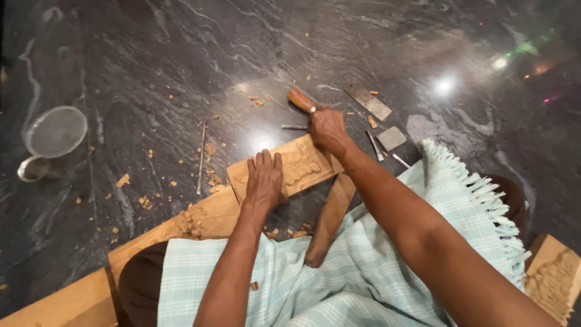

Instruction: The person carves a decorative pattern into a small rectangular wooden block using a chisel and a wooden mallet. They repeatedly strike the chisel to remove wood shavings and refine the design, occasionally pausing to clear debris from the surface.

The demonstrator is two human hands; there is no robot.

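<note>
Carving step: left hand steadies the carved panel, right hand works the chisel.

My left hand (264, 179) lies flat, fingers extended, on the near end of the carved wooden panel (284, 169), gripping nothing and only pressing the panel down; the panel rests on a long plank (181, 233) above my checked cloth (339, 272). At the panel's far right corner, my right hand (327, 128) has a fully closed grip around the wooden-handled chisel (301, 100), whose blade is hidden under the hand. I judge that cutting is in progress; the next stroke calls for firm downward pressure from the left hand. Count: one panel, one chisel in hand, one mallet-like wooden piece (330, 221) right of the panel, one thin rod (201, 158) to its left, about four small metal pieces (369, 102) beyond on the floor (151, 60).
</note>
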